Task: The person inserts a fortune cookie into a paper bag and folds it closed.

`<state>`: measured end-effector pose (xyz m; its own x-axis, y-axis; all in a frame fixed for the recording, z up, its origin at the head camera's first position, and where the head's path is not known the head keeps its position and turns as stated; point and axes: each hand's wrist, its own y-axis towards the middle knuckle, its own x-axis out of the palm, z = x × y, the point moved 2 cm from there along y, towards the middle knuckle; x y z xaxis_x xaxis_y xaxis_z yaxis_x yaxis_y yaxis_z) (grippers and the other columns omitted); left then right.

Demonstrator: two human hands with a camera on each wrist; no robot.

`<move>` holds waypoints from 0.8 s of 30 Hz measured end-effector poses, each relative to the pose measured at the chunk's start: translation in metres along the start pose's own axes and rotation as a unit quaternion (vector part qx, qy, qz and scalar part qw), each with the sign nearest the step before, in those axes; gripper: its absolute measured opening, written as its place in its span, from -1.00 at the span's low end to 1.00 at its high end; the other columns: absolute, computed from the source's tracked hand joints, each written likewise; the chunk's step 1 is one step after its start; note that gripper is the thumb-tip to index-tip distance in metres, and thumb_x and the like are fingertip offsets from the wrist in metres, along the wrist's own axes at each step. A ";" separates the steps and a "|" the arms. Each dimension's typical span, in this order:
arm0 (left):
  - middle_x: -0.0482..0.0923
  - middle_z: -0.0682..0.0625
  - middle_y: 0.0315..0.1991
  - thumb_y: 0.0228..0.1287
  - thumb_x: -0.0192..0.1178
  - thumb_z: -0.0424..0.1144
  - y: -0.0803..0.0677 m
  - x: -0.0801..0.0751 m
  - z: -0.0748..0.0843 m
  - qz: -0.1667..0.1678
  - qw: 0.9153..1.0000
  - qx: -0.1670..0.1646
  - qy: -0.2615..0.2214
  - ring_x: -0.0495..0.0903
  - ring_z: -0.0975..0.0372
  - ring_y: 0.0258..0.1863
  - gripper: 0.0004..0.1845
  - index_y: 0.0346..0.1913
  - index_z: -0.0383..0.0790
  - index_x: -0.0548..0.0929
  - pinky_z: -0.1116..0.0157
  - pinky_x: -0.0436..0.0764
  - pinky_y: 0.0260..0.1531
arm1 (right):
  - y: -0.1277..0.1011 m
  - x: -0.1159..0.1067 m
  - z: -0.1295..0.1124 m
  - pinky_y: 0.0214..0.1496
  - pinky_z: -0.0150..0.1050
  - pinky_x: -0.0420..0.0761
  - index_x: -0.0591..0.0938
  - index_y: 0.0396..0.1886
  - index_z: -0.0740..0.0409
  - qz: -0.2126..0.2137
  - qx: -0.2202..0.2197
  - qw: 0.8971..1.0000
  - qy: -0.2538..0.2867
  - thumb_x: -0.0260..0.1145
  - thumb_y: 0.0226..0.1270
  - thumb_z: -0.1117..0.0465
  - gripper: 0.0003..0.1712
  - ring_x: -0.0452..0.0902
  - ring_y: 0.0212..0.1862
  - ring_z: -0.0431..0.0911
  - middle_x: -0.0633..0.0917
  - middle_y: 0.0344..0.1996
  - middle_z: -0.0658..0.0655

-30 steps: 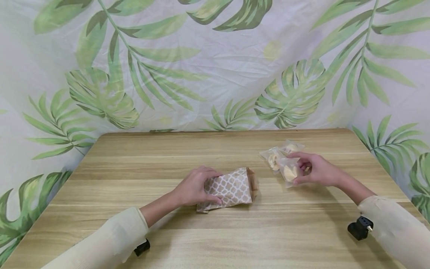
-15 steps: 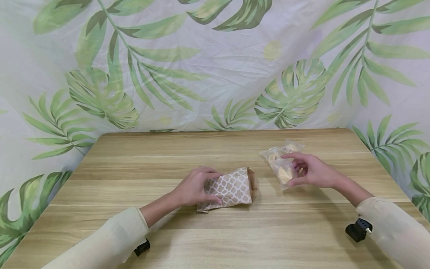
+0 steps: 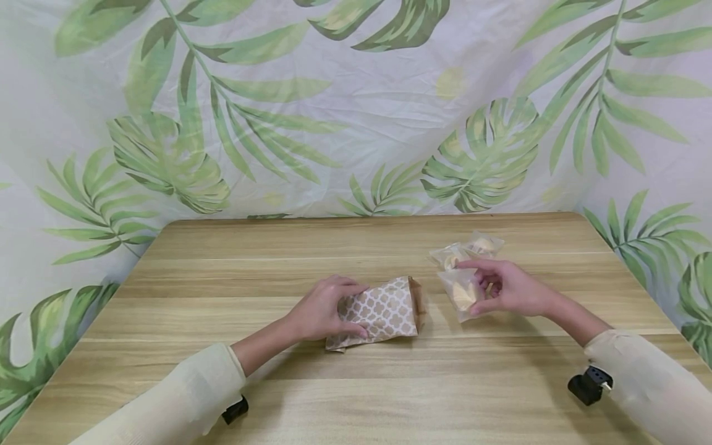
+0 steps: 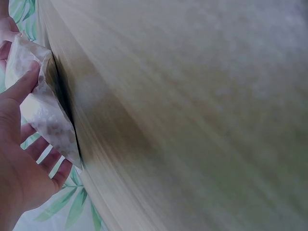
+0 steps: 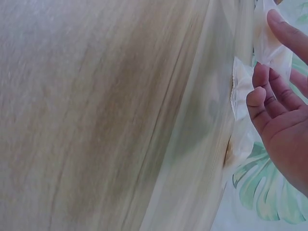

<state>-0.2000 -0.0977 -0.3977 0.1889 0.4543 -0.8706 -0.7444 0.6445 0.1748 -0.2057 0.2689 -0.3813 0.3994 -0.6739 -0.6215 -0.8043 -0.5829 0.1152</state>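
My left hand (image 3: 325, 309) grips a brown paper bag (image 3: 384, 312) with a white lattice print, thumb on the near edge and fingers on the far one. The bag lies flat, its mouth facing right; the left wrist view shows the printed paper bag (image 4: 43, 103) between thumb and fingers. To its right, my right hand (image 3: 508, 287) pinches a small clear packet (image 3: 461, 293) with a pale yellow piece of food inside, between thumb and index finger. In the right wrist view this packet (image 5: 269, 43) is at the thumb, the other fingers curled beside it.
Two more clear packets, a left one (image 3: 447, 254) and a right one (image 3: 484, 243), lie just behind the right hand. All rest on a wood-grain table (image 3: 250, 247). A leaf-printed cloth (image 3: 389, 123) hangs behind the table. Black wrist cameras sit under both sleeves.
My right hand has moved left and slightly nearer with the pinched packet, closer to the bag's mouth and away from the other two packets. The left hand and paper bag have stayed in place.
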 end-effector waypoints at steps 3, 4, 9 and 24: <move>0.65 -0.20 0.21 -0.12 0.67 0.12 0.000 0.001 -0.001 0.000 1.000 0.000 0.001 0.59 -0.05 0.23 -0.11 0.29 -0.28 0.65 -0.01 0.57 0.27 | 0.000 0.002 -0.002 -0.41 -0.38 0.57 0.44 0.37 0.51 -0.002 -0.003 1.000 0.003 0.68 -0.01 0.33 -0.06 0.52 -0.39 -0.18 0.63 -0.34 0.07; 0.65 -0.20 0.21 -0.12 0.67 0.11 0.000 0.001 -0.001 0.000 1.000 0.001 0.001 0.59 -0.05 0.23 -0.11 0.29 -0.28 0.65 -0.01 0.57 0.27 | 0.000 0.002 -0.003 -0.41 -0.38 0.57 0.44 0.37 0.51 -0.003 -0.003 1.000 0.004 0.68 -0.01 0.33 -0.06 0.52 -0.39 -0.18 0.63 -0.33 0.07; 0.66 -0.17 0.20 -0.14 0.68 0.10 0.000 0.001 -0.001 0.005 1.000 0.008 -0.001 0.60 -0.03 0.21 -0.11 0.26 -0.30 0.66 0.01 0.57 0.27 | 0.001 0.006 -0.007 -0.41 -0.39 0.56 0.43 0.37 0.53 -0.006 -0.013 1.000 0.012 0.67 0.00 0.34 -0.05 0.51 -0.39 -0.18 0.62 -0.33 0.07; 0.66 -0.15 0.18 -0.14 0.68 0.09 0.000 0.000 0.001 0.003 1.000 0.007 -0.003 0.60 -0.02 0.21 -0.12 0.27 -0.28 0.66 0.00 0.57 0.27 | 0.006 0.017 -0.017 -0.44 -0.39 0.52 0.44 0.38 0.46 -0.008 -0.026 0.999 0.026 0.65 0.07 0.31 -0.11 0.44 -0.44 -0.19 0.55 -0.33 0.10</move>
<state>-0.1999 -0.0972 -0.3974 0.1882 0.4629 -0.8662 -0.7367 0.6498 0.1873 -0.1967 0.2463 -0.3784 0.4353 -0.6863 -0.5826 -0.7745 -0.6154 0.1464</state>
